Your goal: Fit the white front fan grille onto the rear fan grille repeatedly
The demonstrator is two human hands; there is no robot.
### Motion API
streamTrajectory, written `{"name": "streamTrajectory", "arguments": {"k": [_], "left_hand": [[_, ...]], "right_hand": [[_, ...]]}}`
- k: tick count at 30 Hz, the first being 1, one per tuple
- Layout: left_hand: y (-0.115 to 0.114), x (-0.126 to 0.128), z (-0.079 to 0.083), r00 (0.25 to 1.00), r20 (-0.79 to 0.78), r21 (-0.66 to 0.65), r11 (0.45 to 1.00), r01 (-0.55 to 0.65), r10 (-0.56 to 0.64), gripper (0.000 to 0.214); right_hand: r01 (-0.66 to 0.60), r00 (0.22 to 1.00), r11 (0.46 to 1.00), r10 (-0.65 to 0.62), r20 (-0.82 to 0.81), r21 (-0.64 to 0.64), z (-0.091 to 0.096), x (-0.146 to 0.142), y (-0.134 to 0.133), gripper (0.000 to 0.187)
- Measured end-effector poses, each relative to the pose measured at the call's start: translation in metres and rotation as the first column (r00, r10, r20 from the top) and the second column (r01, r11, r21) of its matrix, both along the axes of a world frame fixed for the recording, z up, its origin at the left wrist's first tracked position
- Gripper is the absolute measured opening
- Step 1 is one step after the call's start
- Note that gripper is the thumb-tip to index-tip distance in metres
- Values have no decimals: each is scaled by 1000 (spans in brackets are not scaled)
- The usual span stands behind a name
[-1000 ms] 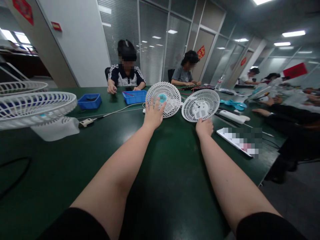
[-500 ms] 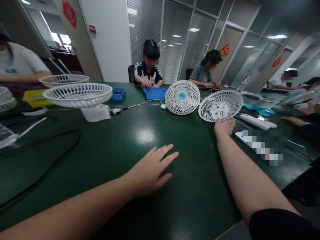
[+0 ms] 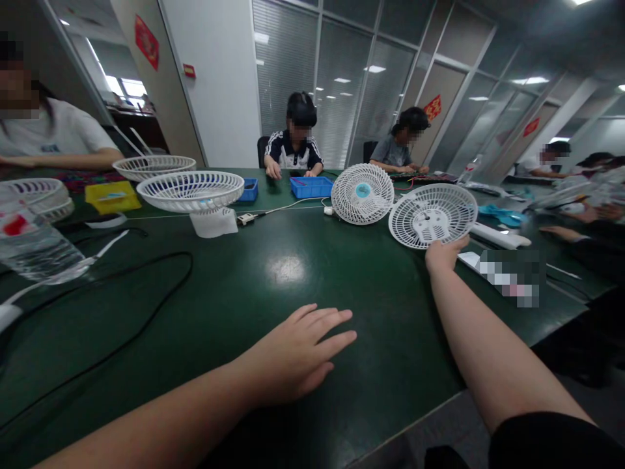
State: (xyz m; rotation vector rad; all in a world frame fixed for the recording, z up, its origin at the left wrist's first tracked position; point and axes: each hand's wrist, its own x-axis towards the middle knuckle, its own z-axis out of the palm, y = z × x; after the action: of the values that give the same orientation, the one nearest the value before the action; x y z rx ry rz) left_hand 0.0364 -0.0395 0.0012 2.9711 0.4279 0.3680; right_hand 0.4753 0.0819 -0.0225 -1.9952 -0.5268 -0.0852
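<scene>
- White fan grille [image 3: 432, 215]: tilted up on the green table [image 3: 273, 273], just right of the assembled fan [image 3: 362, 193].
- Your right hand [image 3: 443, 254] pinches the grille's lower rim.
- Your left hand [image 3: 297, 355] lies flat on the table, fingers spread, holding nothing.

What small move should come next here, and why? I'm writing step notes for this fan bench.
Probably draw the fan grille toward the body. The right hand grips its near rim at full stretch, tilted up off the green table. The left hand lies flat and empty on bare table nearer in, so bringing the grille there would let both hands work on it.
</scene>
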Motion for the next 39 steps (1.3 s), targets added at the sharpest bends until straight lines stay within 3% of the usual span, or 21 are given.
{"name": "streamTrajectory", "arguments": {"k": [6,9,13,16,20,24,27,32,34,35,36,37,39], "left_hand": [[-1,-3,-4,998,48,-14,999,34,-33,53],[0,-2,-4,998,50,-26,999,42,-41,50],[0,-2,-4,999,37,-54,998,16,-14,49],[1,-2,-6,998,48,-58,998,-30,33,50],[4,-1,-9,992,104,-3,997,-74,74,47],[5,1,-7,991,128,51,998,-45,38,33],[6,1,-2,997,74,84,996,-33,27,21],[8,-1,2,999,22,131,991,-29,26,16],[9,-2,2,1000,15,122,992,-21,19,19],[10,-2,3,1000,9,114,993,-21,20,19],[10,-1,3,1000,1,106,994,-22,22,19],[11,-1,3,1000,-7,96,995,-22,23,18],[12,-2,3,1000,-10,66,998,-14,15,17]], "right_hand": [[-20,994,994,31,-105,104,1,-23,-41,69],[-84,987,987,101,-124,135,2,-41,-67,61],[-208,966,966,227,-124,151,-1,-70,-109,63],[-349,928,924,364,-79,154,-7,-98,-146,61],[-546,838,838,546,-2,7,-12,-144,-186,61],[-701,704,697,710,8,-153,-7,-186,-201,63],[-841,516,509,857,10,-183,2,-204,-199,64],[-981,175,160,974,-147,-110,20,-195,-194,65],[-997,68,78,960,-271,28,28,-180,-185,58],[-988,30,77,944,-328,130,32,-172,-177,55],[-963,20,116,930,-366,243,36,-162,-166,55],[-924,32,181,915,-403,338,39,-153,-152,57],[-833,207,381,888,-411,402,40,-133,-116,51]]}}
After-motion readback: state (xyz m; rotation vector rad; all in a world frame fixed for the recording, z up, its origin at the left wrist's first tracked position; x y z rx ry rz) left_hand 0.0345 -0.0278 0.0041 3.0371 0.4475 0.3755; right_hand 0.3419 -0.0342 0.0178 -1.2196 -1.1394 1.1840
